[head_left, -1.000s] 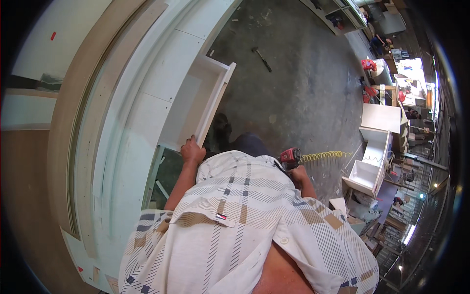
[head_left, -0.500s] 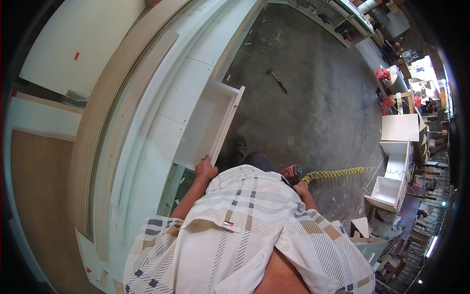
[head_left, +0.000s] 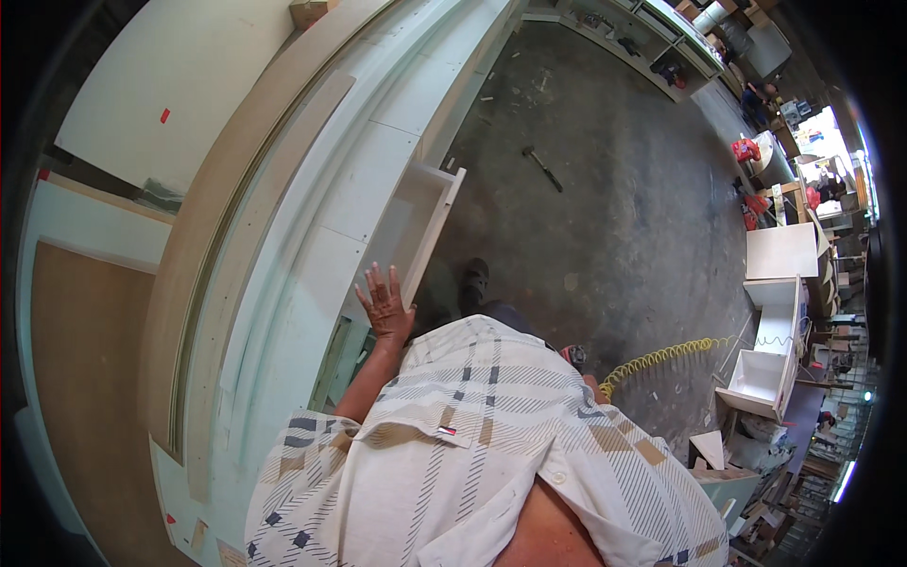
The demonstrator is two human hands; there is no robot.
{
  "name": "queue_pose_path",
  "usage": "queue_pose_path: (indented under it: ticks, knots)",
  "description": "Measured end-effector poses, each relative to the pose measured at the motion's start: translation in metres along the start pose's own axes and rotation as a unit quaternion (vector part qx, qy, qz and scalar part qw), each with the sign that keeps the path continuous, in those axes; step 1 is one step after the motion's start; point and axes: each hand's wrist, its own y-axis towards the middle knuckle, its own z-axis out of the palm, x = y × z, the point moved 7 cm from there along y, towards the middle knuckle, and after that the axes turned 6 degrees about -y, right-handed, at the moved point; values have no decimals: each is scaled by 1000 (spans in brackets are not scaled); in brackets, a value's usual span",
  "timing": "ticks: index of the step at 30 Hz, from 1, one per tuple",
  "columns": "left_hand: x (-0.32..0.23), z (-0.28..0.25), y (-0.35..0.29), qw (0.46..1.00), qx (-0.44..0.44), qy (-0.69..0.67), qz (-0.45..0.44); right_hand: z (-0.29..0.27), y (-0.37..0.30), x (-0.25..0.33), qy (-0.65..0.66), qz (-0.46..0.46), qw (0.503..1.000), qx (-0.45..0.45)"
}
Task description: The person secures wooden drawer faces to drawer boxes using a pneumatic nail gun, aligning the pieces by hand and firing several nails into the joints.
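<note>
My left hand (head_left: 385, 310) is open, fingers spread, at the near end of a white drawer (head_left: 413, 222) with a pale wooden front edge. The drawer stands partly out of a long white cabinet (head_left: 331, 248). My right hand (head_left: 594, 389) is mostly behind my checked shirt, low at my right side. It is closed around a red and black nail gun (head_left: 573, 355), of which only the top shows. A yellow coiled air hose (head_left: 661, 359) runs from beside this hand off to the right.
A hammer (head_left: 543, 169) lies on the grey concrete floor (head_left: 624, 227) ahead. Long wooden boards (head_left: 248, 198) rest along the cabinet top. White open boxes (head_left: 759, 376) stand at the right. Another cabinet (head_left: 652, 57) and a person (head_left: 756, 99) are farther off.
My left hand has let go of the drawer's edge and spread its fingers. The drawer has slid slightly into the cabinet. The nail gun and right hand are now more hidden by my shirt.
</note>
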Motion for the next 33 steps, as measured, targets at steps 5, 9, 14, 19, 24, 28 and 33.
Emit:
queue_pose_path:
  ticks: [5, 9, 14, 19, 24, 28, 33]
  knots:
    - [46, -21, 18, 994, -42, 72, -68, -31, -21, 22, 95, 65, 993, -25]
    - [77, -27, 33, 984, -42, 97, -142, -47, -29, 44, 43, 52, 996, -54]
    - [94, -19, 48, 974, -35, 125, -185, -48, -27, 38, 64, 67, 995, -41]
    - [92, -16, 53, 971, -32, 156, -176, -35, -19, 27, 38, 35, 999, -7]
    - [74, -43, 65, 987, -2, 63, -148, -15, -9, 10, 103, -57, 992, -53]
    - [59, -80, 17, 990, -93, -34, -105, -1, 1, 7, 120, -102, 985, -73]
    - [98, -47, -159, 955, 14, -101, -277, 18, -1, 15, 231, -64, 969, 53]
